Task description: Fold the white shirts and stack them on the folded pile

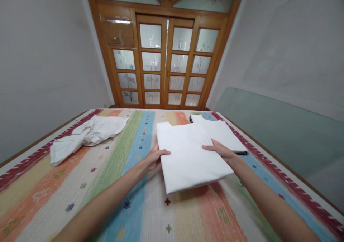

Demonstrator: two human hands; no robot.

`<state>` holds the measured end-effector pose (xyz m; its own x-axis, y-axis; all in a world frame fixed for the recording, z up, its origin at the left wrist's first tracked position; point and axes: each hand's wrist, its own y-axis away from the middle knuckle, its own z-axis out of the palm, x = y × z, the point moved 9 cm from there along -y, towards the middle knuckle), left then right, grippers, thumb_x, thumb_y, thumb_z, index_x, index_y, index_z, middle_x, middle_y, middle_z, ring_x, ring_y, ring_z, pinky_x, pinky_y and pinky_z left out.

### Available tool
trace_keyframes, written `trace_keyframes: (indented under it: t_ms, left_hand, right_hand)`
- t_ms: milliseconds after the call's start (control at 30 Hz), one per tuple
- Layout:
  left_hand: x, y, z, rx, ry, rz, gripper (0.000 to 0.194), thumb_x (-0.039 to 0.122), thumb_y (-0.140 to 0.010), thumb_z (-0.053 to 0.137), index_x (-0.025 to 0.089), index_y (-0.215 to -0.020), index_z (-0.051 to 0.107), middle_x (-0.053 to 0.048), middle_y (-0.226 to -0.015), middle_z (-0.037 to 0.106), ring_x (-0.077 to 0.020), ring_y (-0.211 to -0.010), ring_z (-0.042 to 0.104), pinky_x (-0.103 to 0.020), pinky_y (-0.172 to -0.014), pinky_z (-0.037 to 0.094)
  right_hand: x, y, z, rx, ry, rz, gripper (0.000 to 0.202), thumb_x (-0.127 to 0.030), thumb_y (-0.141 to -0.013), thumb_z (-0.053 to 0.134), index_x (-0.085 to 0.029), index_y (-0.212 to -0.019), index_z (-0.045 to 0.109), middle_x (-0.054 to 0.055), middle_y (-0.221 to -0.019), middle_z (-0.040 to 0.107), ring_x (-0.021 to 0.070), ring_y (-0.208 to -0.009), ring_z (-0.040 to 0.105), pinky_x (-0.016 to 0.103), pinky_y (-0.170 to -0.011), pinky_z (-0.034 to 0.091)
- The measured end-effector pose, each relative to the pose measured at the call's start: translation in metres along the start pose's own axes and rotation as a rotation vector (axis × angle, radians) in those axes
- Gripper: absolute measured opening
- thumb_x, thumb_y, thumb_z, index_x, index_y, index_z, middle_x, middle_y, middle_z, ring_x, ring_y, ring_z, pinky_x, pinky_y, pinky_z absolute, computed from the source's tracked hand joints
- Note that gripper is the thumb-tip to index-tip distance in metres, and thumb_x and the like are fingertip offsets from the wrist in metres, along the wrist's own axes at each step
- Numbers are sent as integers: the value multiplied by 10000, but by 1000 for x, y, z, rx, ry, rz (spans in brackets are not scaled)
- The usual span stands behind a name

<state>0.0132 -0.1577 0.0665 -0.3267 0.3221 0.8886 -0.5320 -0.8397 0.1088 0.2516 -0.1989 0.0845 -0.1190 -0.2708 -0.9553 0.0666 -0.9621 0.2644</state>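
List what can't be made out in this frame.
All in the head view:
Fingertips of the left hand and right hand, thumbs aside: hidden by the held white cloth.
That cloth's underside: faces away from the camera.
Dark-edged item: mostly covered by the other folded cloth.
Near end of the striped cover: cut off by the bottom edge.
Beyond the door panes: obscured by patterned glass.

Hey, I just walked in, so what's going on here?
A person is holding a folded white cloth over a striped cover, the left hand gripping one side edge and the right hand the other. Off to the left lies a loosely bunched white cloth. Beyond the right hand is a white folded piece, with something dark showing along its edge.
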Motion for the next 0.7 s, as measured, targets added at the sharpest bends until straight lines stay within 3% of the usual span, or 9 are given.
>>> trace_keyframes:
  t_ms: [167, 267, 500, 700]
  left_hand:
    - [21, -67, 50, -37, -16, 95, 747, 53, -543, 705, 175, -1231, 440, -145, -1203, 618, -236, -935, 644, -291, -697, 542]
    - [24, -110, 76, -29, 5, 112, 756, 33, -534, 679, 187, -1231, 430, -138, -1230, 604, -222, -923, 646, -278, -680, 539]
    - [7, -194, 120, 37, 20, 131, 765, 9, -518, 650, 202, -1232, 456, -124, -1212, 608, -198, -907, 643, -276, -709, 532]
    - [-21, -234, 139, 103, 17, 125, 799, 18, -520, 646, 206, -1273, 455, -109, -1173, 640, -215, -893, 655, -275, -671, 539]
  right_hand:
    - [-59, -7, -59, 112, 38, -128, 513, -148, -614, 783, -176, -1078, 567, 100, -1004, 716, 251, -788, 709, 369, -688, 601]
    - [-81, -15, -101, 201, 66, -167, 494, -108, -574, 794, -171, -1021, 595, 84, -936, 728, 226, -712, 707, 341, -646, 606]
    - [-99, -33, -194, 390, 129, -128, 517, -78, -507, 824, -159, -965, 600, 79, -851, 730, 226, -647, 691, 336, -562, 597]
    - [-96, -48, -264, 546, 258, -132, 523, -122, -493, 865, -143, -954, 617, 92, -877, 725, 211, -677, 682, 305, -577, 583]
